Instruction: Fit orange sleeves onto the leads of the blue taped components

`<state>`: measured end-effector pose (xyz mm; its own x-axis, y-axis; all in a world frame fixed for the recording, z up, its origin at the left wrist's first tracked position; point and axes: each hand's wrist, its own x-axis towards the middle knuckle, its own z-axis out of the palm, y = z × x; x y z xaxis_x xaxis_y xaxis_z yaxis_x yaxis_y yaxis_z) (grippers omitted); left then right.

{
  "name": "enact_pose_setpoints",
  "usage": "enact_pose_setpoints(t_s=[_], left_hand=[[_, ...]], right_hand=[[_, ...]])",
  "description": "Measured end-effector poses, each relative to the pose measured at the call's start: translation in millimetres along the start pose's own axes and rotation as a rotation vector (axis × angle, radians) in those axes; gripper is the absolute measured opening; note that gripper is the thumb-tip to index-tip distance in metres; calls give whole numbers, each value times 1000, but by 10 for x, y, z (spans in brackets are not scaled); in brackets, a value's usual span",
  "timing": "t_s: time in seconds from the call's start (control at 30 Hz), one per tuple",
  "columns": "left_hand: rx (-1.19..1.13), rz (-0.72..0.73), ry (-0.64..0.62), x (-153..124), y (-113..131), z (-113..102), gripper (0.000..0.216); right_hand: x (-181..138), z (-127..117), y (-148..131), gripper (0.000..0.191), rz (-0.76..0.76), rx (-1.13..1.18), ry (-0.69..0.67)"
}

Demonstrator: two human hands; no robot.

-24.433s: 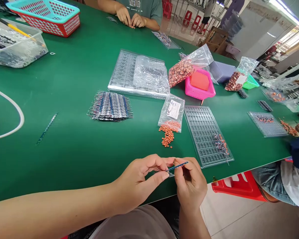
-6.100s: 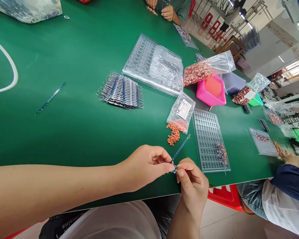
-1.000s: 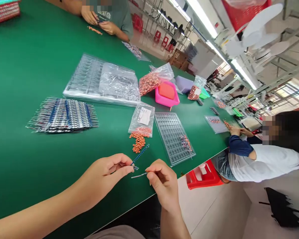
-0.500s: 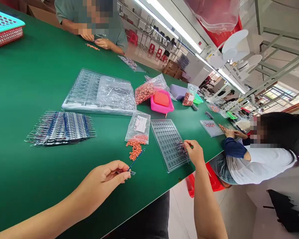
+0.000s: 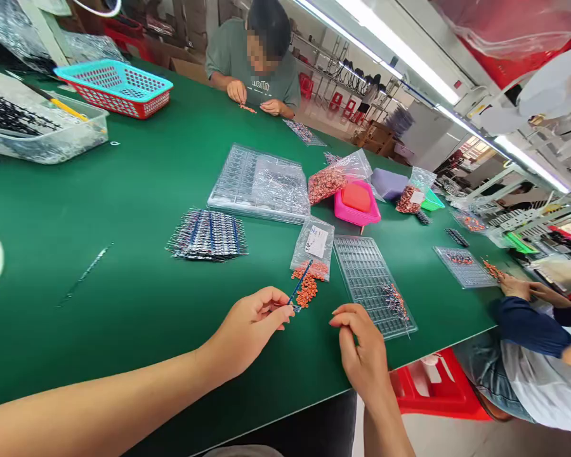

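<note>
My left hand (image 5: 261, 320) is closed in a pinch on a thin dark-blue strip (image 5: 301, 281) with pale marks, which points up and away. A small pale end shows at the fingertips; the rest is hidden in the fingers. Just beyond lie small orange rings (image 5: 307, 291), spilling at the mouth of a labelled clear bag (image 5: 316, 244). My right hand (image 5: 361, 346) is over the table left of the clear gridded tray (image 5: 361, 263), its fingers loosely bent and apart, with nothing visible in them. On the tray's near right part rests a bunch of wired parts (image 5: 394, 301) with orange rings.
A stack of taped wire parts (image 5: 208, 235) lies left, below a large clear tray (image 5: 235, 171). Behind are a pink basket (image 5: 356, 212) and bags of rings (image 5: 326, 184). Co-workers sit opposite and at right. A blue-red basket (image 5: 118, 86) and a clear box (image 5: 52, 149) stand far left.
My right hand has left the wired parts on the tray and moved left toward my left hand. My left hand still holds the strip. The view has swung left.
</note>
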<state>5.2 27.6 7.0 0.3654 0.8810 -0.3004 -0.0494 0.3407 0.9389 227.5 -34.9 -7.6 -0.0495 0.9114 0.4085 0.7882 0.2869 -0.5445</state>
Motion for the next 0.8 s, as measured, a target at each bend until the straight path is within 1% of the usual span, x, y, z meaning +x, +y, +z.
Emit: enact_pose_setpoints(t_s=[0.13, 0.33, 0.47, 0.57, 0.67, 0.73, 0.8], left_hand=[[-42, 6, 11, 15, 40, -15, 25], [-58, 0, -14, 35, 13, -21, 23], [-41, 0, -17, 36, -18, -27, 24], [-24, 1, -13, 41, 7, -22, 26], [26, -8, -17, 42, 34, -14, 28], [74, -12, 5, 48, -10, -36, 31], [148, -10, 21, 91, -144, -102, 33]], right_hand=[[105, 208, -88, 27, -18, -72, -73], [108, 364, -77, 30, -64, -219, -82], [94, 377, -81, 30, -93, -266, -111], [118, 348, -95, 24, -95, -256, -124], [168, 318, -126, 18, -69, -250, -176], [211, 319, -148, 14, -48, -286, -219], [265, 340, -146, 10, -67, -378, -262]])
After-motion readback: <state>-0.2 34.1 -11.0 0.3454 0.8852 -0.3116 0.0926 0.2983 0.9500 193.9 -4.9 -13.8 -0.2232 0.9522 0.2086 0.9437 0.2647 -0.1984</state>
